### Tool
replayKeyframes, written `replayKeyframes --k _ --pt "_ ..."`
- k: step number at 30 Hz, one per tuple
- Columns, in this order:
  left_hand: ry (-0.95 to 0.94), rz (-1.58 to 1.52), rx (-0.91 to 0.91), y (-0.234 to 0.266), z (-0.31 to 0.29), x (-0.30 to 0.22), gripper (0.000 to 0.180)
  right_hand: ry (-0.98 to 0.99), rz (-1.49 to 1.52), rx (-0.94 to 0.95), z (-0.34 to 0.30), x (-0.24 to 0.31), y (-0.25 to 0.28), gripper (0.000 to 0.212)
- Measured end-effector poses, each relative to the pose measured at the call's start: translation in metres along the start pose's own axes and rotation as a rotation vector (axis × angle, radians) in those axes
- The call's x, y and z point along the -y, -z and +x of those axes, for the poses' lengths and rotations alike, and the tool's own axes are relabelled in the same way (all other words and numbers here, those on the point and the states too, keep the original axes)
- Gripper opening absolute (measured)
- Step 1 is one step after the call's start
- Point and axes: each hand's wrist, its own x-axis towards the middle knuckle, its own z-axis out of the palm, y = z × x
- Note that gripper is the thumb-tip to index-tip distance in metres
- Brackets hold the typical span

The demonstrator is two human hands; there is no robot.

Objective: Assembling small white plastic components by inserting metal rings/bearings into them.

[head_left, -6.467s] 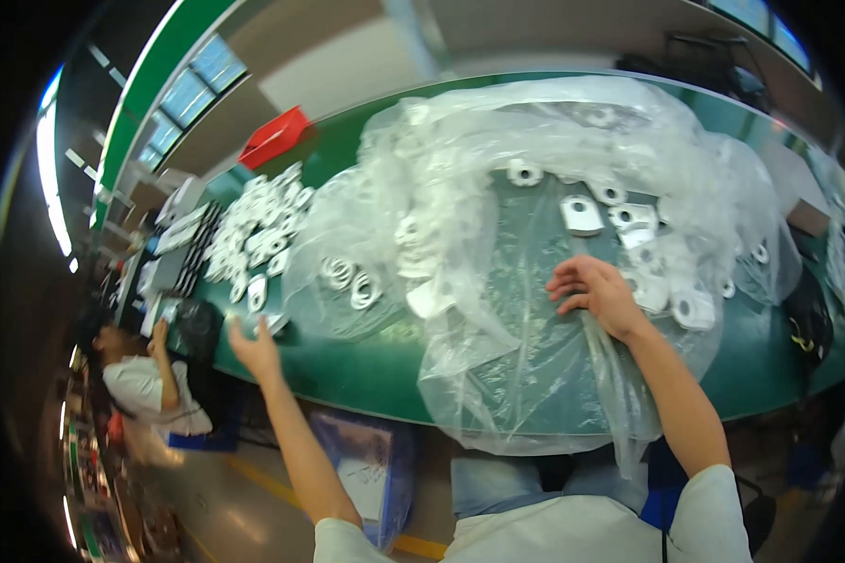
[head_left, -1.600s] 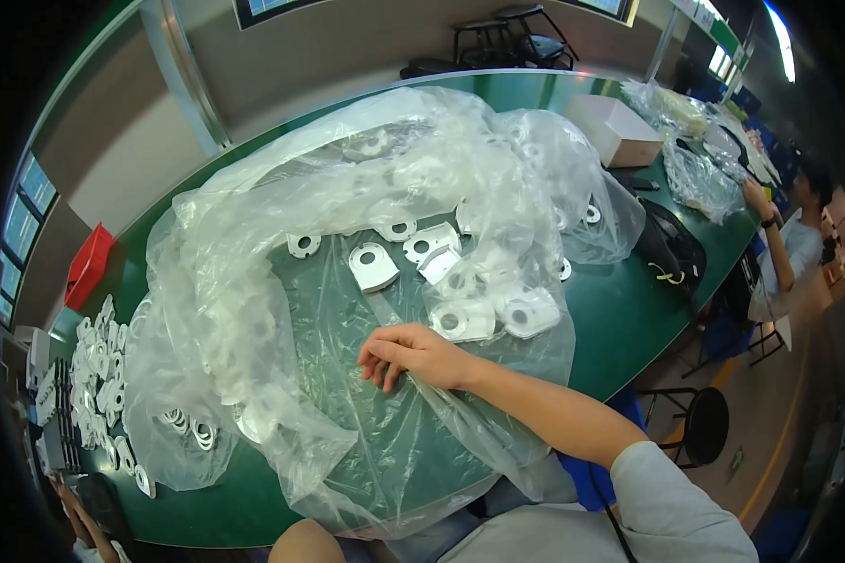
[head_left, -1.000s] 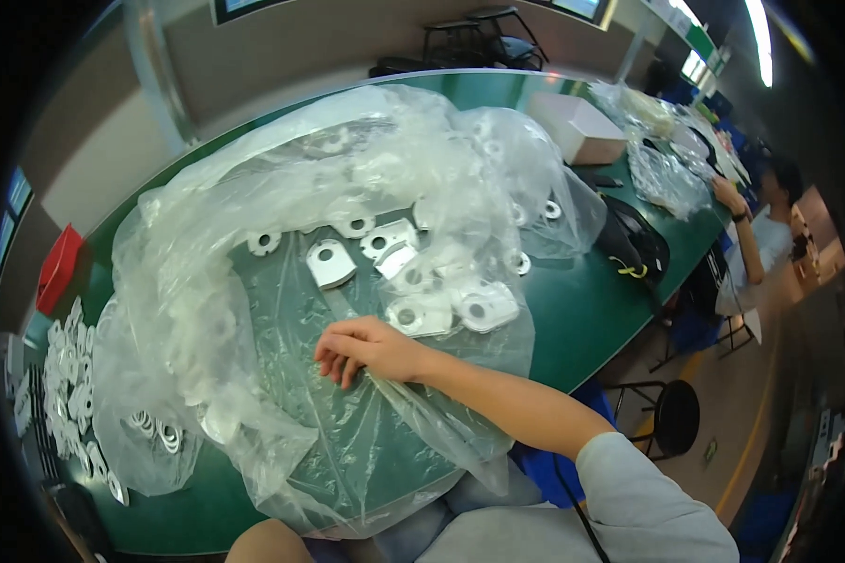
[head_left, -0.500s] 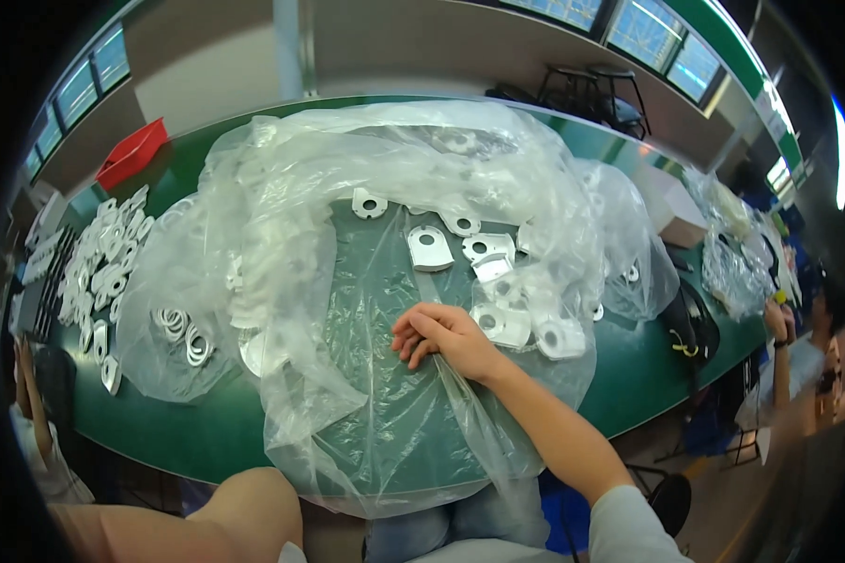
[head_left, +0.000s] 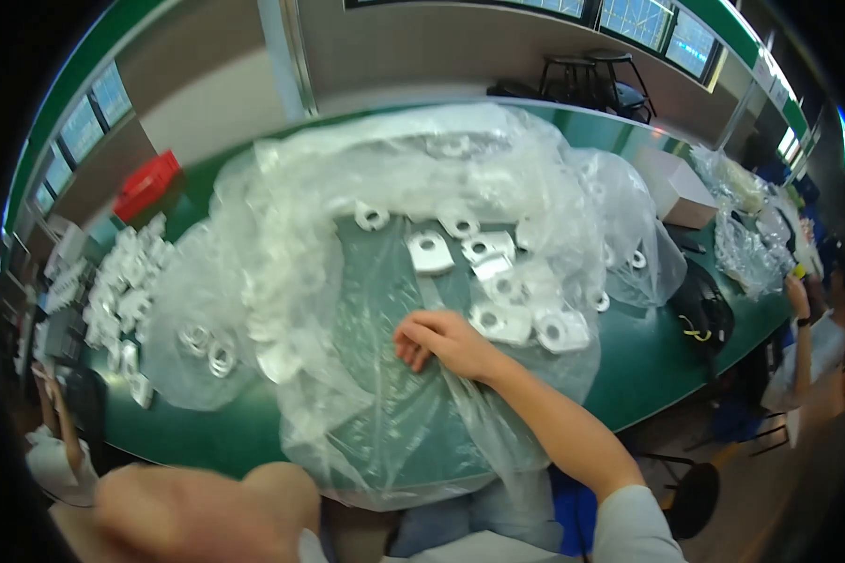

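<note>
My right hand (head_left: 437, 342) rests on a large clear plastic bag (head_left: 376, 441) spread over the green table. Its fingers are loosely curled, slightly apart, with nothing visible in them. Beyond the hand lies a white plate-like part (head_left: 430, 253) with a round hole. Several similar white parts (head_left: 559, 331) lie to its right, some under or against the plastic. At the lower left, my bent left arm (head_left: 277, 497) is close to the camera and smeared by motion. The fingers of my left hand cannot be made out.
White parts (head_left: 127, 281) are heaped at the left, near a red bin (head_left: 146, 185). A second plastic bag (head_left: 192, 319) holds ring-shaped parts. On the right are a white box (head_left: 678, 192) and a black bag (head_left: 699, 314). Other people's hands (head_left: 798, 296) show at both sides.
My left arm has moved and blurred at the lower left. The view has shifted slightly, so the table's left side sits further right. My right hand stays on the plastic, fingers slightly more curled.
</note>
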Motion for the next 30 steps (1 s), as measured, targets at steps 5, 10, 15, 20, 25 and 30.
replayKeyframes --k 5,10,15,20,25,30 --pt "0.127 -0.245 -0.012 -0.016 -0.035 0.03 0.017 0.0 -0.065 -0.047 -0.022 -0.005 0.029 0.023" --pt "0.495 0.034 0.606 -0.05 -0.116 0.148 0.022 0.135 -0.312 -0.105 -0.061 0.041 0.009 0.016" --pt "0.445 0.348 0.804 -0.07 -0.197 0.163 0.05 0.249 -0.194 -0.686 -0.166 0.069 0.102 0.019" --pt "0.37 0.439 0.711 -0.1 -0.19 0.149 0.038 0.184 -1.088 -1.462 -0.182 0.043 0.228 0.012" --pt "0.523 0.436 0.625 -0.088 -0.194 0.164 0.045 -0.207 -1.446 -1.387 -0.146 0.02 0.251 0.028" --pt "0.497 0.447 0.599 -0.089 -0.191 0.162 0.039 -0.136 -1.43 -1.458 -0.155 0.021 0.265 0.013"
